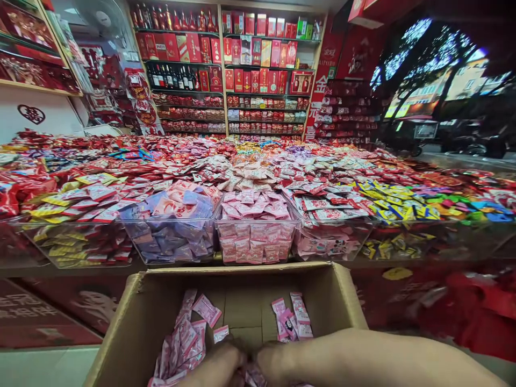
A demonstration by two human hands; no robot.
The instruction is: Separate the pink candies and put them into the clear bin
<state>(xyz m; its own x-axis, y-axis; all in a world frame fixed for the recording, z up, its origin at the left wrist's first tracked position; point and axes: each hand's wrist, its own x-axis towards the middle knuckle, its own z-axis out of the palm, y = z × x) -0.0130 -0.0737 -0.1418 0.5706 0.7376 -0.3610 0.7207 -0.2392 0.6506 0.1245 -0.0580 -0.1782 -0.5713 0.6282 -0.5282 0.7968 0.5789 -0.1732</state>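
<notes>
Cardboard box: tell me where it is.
In the head view, the cardboard box is at bottom centre, just below the clear bin of pink packets, with left hand and right hand inside.

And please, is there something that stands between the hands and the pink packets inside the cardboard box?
Nothing visible does. The cardboard box is open on top, and the left hand and right hand are inside, near pink packets.

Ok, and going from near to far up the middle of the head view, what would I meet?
Your left hand and right hand, side by side → far wall of the cardboard box → clear bin of pink packets → pale heaped packets → wall shelves.
</notes>
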